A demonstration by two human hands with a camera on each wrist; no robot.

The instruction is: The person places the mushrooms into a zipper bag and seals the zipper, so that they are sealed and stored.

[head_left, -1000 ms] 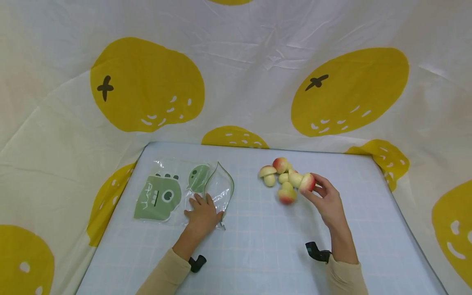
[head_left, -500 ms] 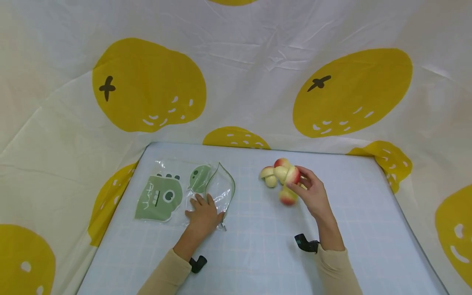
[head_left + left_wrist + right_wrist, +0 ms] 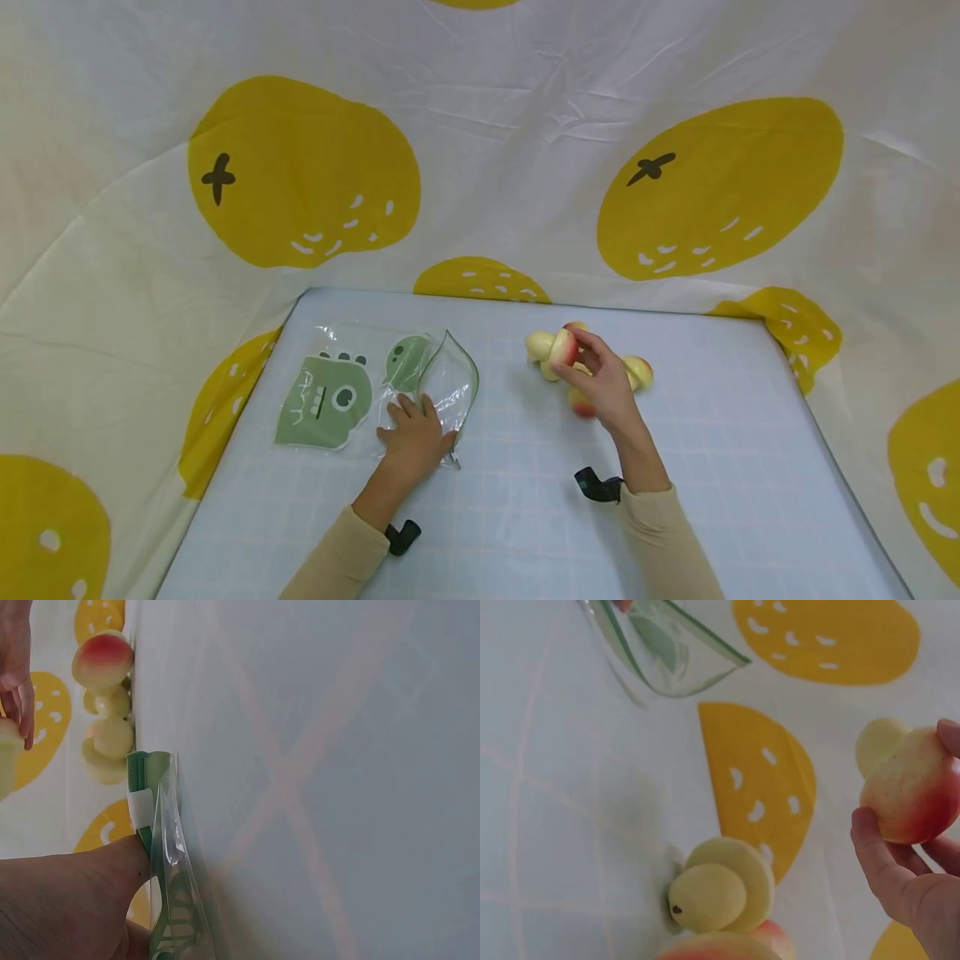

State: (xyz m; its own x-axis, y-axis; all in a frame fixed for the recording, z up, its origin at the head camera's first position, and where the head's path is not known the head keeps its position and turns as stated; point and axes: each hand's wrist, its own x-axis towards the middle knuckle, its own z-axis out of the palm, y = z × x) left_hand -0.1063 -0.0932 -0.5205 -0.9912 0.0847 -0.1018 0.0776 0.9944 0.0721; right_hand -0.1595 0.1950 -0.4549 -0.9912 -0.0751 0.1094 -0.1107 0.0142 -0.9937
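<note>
While your left hand (image 3: pixel 411 437) presses flat on the clear zip bag (image 3: pixel 375 392), your right hand (image 3: pixel 600 385) pinches a toy mushroom (image 3: pixel 561 347).

Fingers lie straight on the dinosaur-print bag, its mouth standing open beside them. It looks thin, slick and floppy, so pin it near the opening. The mushroom, lifted above the pile (image 3: pixel 592 375), seems light and smooth; grip its cap.

Toy mushroom (image 3: pixel 563 347) has been lifted off the mushroom pile (image 3: pixel 592 375) by the right hand (image 3: pixel 600 386) and carried left, nearer the open clear bag (image 3: pixel 447 385). One pile mushroom (image 3: pixel 637 371) now uncovered behind the hand.
</note>
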